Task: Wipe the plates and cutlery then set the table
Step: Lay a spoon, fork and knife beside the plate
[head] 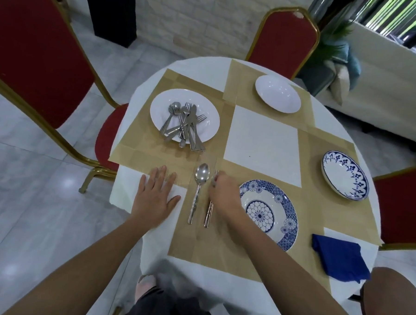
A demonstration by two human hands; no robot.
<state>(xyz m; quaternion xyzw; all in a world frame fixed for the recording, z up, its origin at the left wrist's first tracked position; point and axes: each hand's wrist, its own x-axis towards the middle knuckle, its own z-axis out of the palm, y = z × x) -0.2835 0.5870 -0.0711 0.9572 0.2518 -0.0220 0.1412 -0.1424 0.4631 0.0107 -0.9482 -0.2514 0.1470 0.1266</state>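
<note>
A blue-patterned plate (269,213) sits on the near placemat. Left of it lie a spoon (198,190) and a fork (209,212), side by side. My right hand (224,194) rests on the fork's upper part, fingers closed around it. Flat on the white tablecloth, my left hand (156,198) has its fingers spread and holds nothing. A white plate (203,128) at the far left carries a pile of several pieces of cutlery (184,124). A folded blue cloth (339,258) lies at the near right.
A white bowl-like plate (277,93) stands at the far side, and a blue-rimmed plate (345,179) at the right. Red chairs (33,59) with gold frames surround the round table (263,138). Tan placemats (154,152) cover the four places.
</note>
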